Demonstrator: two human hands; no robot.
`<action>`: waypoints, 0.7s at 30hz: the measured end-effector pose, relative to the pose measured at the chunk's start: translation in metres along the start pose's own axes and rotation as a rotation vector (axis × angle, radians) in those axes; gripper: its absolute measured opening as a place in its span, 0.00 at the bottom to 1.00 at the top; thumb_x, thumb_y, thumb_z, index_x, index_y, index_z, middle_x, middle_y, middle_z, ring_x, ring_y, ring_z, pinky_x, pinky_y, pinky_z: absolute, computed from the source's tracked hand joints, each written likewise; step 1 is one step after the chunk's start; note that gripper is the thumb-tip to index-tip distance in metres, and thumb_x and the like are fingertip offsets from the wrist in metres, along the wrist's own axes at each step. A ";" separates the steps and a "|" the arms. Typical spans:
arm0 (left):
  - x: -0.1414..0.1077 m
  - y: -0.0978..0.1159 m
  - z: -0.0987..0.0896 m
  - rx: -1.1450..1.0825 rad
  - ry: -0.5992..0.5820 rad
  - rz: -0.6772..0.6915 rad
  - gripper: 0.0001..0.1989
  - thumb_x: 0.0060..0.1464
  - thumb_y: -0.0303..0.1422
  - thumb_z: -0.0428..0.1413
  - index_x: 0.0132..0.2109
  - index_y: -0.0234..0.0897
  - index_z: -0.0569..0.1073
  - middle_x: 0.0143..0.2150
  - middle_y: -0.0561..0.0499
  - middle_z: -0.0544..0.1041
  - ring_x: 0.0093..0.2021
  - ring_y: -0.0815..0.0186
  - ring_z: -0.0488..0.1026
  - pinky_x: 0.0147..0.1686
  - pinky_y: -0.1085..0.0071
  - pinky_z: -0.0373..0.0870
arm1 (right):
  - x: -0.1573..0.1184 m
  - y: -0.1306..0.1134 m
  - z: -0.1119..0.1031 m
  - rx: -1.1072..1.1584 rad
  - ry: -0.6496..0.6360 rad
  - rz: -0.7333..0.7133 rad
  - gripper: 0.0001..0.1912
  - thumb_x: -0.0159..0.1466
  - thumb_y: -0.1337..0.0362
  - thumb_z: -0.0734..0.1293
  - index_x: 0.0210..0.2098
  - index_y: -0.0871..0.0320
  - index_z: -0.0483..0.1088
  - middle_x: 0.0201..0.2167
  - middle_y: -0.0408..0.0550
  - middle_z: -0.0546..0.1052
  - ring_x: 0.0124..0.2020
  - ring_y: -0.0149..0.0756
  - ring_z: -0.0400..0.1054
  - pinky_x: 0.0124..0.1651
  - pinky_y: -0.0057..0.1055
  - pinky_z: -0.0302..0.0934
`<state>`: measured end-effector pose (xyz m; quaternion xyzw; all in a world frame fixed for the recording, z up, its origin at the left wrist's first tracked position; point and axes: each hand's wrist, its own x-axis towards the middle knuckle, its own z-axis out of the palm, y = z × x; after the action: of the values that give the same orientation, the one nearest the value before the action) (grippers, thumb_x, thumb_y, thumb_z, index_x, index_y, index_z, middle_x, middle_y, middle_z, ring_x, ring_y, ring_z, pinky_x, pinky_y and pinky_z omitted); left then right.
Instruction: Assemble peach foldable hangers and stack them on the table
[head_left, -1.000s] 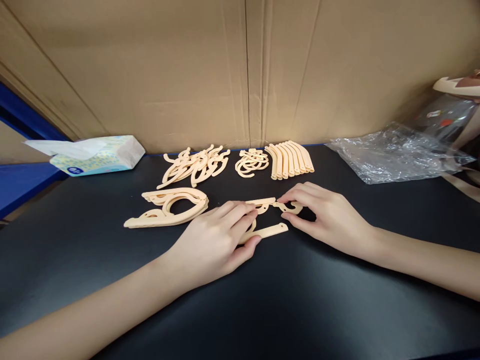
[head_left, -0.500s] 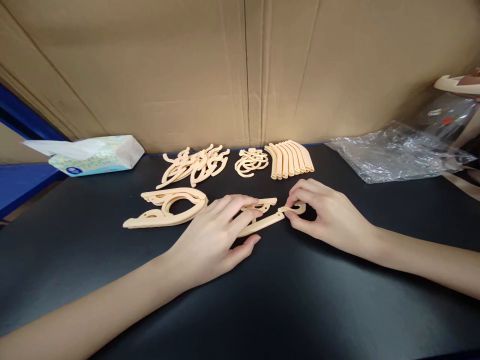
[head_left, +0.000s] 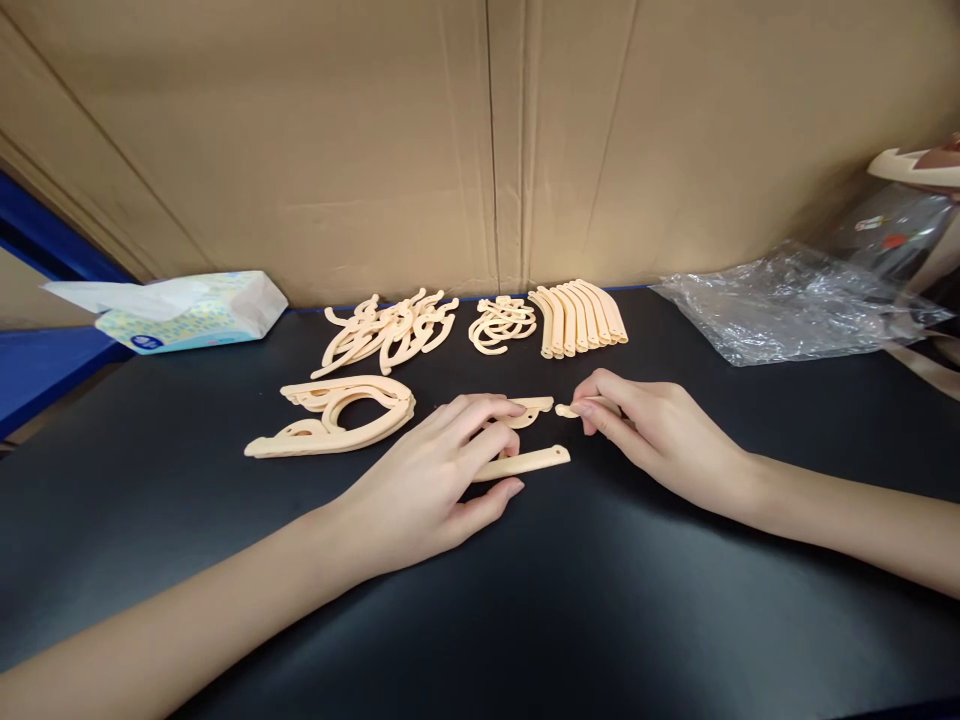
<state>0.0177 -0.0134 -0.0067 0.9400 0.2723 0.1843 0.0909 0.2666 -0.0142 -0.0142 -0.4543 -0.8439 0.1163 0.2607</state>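
My left hand (head_left: 442,475) bends its fingers over a beige folding hanger body (head_left: 529,462) on the table and grips it. Two of its arms stick out to the right of the fingers; the rest is hidden beneath the hand. Between thumb and forefinger, my right hand (head_left: 652,425) pinches a small beige hanger hook (head_left: 564,410). The hook's tip points left, apart from the hanger body, and much of its curve is covered by the fingers. Left of my left hand lies a folded beige hanger (head_left: 360,437).
Along the back lie a pile of curved arms (head_left: 409,330), a heap of small hooks (head_left: 502,325) and a row of bent arm pieces (head_left: 581,320). A tissue pack (head_left: 199,315) stands at the left, a clear plastic bag (head_left: 795,310) at the right. Cardboard (head_left: 337,150) rises behind.
The hook in my right hand has come away from the end of the lower hanger arm and turned in the fingers. My left hand has stayed nearly still.
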 end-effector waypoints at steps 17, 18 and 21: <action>0.001 0.005 0.001 0.008 -0.023 -0.006 0.04 0.66 0.28 0.45 0.39 0.39 0.58 0.57 0.43 0.68 0.62 0.61 0.61 0.59 0.60 0.63 | -0.001 -0.002 0.000 0.078 -0.124 -0.192 0.11 0.71 0.58 0.57 0.37 0.58 0.64 0.27 0.40 0.67 0.23 0.26 0.61 0.28 0.25 0.54; 0.001 0.005 0.002 -0.008 -0.020 -0.020 0.04 0.66 0.29 0.45 0.39 0.39 0.58 0.58 0.43 0.68 0.63 0.61 0.61 0.59 0.60 0.63 | -0.001 -0.002 0.000 0.080 -0.126 -0.190 0.12 0.70 0.57 0.58 0.37 0.58 0.64 0.27 0.40 0.67 0.23 0.26 0.60 0.28 0.25 0.54; 0.002 0.007 0.005 -0.028 -0.002 -0.071 0.05 0.67 0.29 0.44 0.39 0.39 0.58 0.60 0.42 0.66 0.64 0.59 0.59 0.60 0.56 0.63 | -0.001 -0.002 0.000 0.098 -0.136 -0.165 0.12 0.70 0.56 0.59 0.37 0.58 0.66 0.26 0.40 0.67 0.24 0.26 0.60 0.28 0.25 0.53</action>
<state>0.0243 -0.0187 -0.0087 0.9287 0.3026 0.1836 0.1108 0.2656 -0.0164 -0.0135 -0.3612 -0.8874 0.1661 0.2334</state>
